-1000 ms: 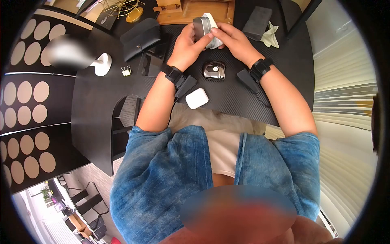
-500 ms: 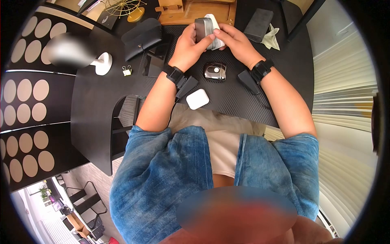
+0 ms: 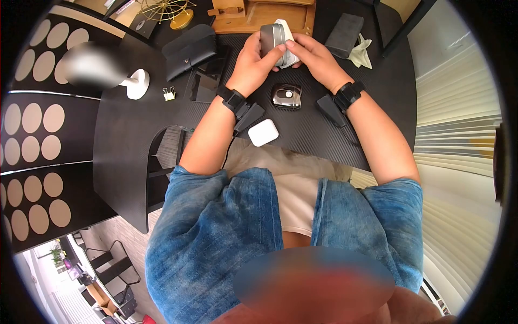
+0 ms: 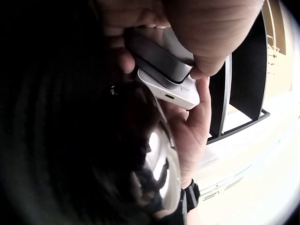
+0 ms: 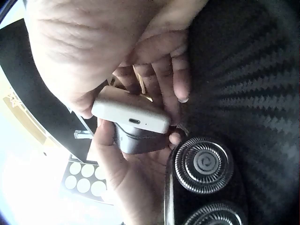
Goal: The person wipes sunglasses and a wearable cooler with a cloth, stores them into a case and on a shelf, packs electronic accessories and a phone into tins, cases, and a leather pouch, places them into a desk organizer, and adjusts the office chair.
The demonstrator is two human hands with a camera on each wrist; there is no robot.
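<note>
Held up over the desk, a grey rounded case [image 3: 267, 39] lies flat against a white rounded case [image 4: 180, 96] with a small oval port in its edge. My left hand [image 3: 250, 63] grips the grey case between thumb and fingers. From the other side, my right hand [image 3: 318, 60] pinches the white case [image 5: 129, 108], thumb on its near edge. Both thumbs meet close together at the seam between the two cases. Below the hands, a dark glossy electric shaver [image 3: 286, 96] rests on the desk; its round ridged heads show in the right wrist view.
A small white rounded case [image 3: 263, 133] lies by the desk's near edge. Leftward are a black pouch [image 3: 189, 51], a binder clip [image 3: 169, 94] and a white lamp base [image 3: 138, 84]. A wooden organizer [image 3: 259, 19] stands behind; a dark box [image 3: 344, 35] and cloth [image 3: 360, 52] lie right.
Both hands keep their hold on the two cases, which stay pressed together. The whole head view has shifted slightly; nothing on the desk has moved.
</note>
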